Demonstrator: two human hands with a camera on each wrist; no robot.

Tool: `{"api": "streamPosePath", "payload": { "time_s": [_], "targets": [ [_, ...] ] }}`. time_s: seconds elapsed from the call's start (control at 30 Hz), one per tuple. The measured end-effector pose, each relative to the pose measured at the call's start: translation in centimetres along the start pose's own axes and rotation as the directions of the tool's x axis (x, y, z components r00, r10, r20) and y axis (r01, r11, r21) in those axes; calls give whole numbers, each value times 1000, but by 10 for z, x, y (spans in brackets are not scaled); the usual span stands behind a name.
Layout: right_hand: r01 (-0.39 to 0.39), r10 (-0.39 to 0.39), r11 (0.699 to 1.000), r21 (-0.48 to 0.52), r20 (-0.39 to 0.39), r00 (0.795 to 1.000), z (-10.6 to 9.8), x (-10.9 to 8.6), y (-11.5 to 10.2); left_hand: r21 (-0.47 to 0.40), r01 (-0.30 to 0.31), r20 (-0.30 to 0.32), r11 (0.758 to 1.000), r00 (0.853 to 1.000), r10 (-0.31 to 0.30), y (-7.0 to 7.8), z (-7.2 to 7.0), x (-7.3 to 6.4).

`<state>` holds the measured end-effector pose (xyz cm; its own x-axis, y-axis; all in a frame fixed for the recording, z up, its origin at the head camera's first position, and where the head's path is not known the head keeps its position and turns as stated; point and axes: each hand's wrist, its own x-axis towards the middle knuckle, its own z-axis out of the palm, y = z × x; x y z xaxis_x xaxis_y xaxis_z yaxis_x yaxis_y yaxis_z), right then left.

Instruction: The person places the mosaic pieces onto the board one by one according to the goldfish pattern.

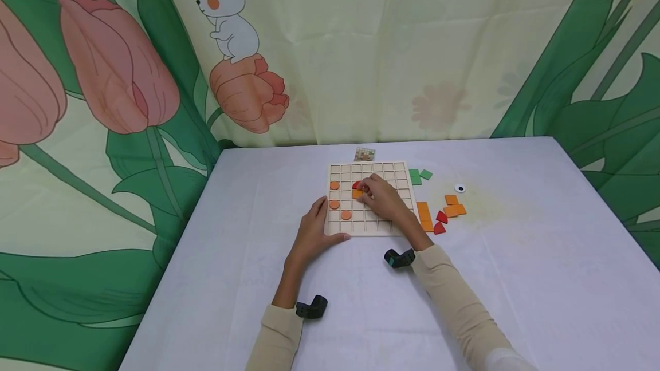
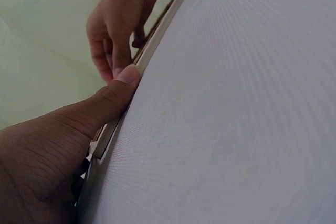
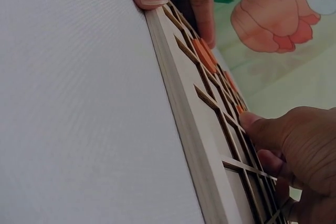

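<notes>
A pale wooden grid board (image 1: 369, 231) lies on the table. My left hand (image 1: 311, 231) braces its near left corner, straight fingers along the left side and thumb on the front edge. That thumb (image 2: 107, 98) shows on the edge in the left wrist view. My right hand (image 1: 384, 196) reaches over the middle of the board, fingers bent down. Its fingertips are right at a red piece (image 1: 356, 185) and an orange square tile (image 1: 357, 194); I cannot tell whether it pinches either. Several orange round pieces (image 1: 346, 214) sit in cells at the left.
Right of the board lie green tiles (image 1: 415, 177), an orange strip (image 1: 425, 216), small orange tiles (image 1: 451, 200) and red wedge pieces (image 1: 439, 228). A white disc with a dark centre (image 1: 460, 188) is farther right. Behind the board is a small patterned card (image 1: 364, 154). A printed curtain (image 1: 381, 73) hangs behind.
</notes>
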<state>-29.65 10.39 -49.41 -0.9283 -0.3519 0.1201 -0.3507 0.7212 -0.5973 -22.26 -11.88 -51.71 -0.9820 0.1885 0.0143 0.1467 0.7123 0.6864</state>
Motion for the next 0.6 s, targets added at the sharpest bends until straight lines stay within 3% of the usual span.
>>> {"api": "streamPosePath", "payload": {
  "time_s": [0.6],
  "targets": [
    [8,-8,1000,20,12,1000,-1,-1,0,7,0,-1,1000,1000,0,2,0,-2]
  ]
}}
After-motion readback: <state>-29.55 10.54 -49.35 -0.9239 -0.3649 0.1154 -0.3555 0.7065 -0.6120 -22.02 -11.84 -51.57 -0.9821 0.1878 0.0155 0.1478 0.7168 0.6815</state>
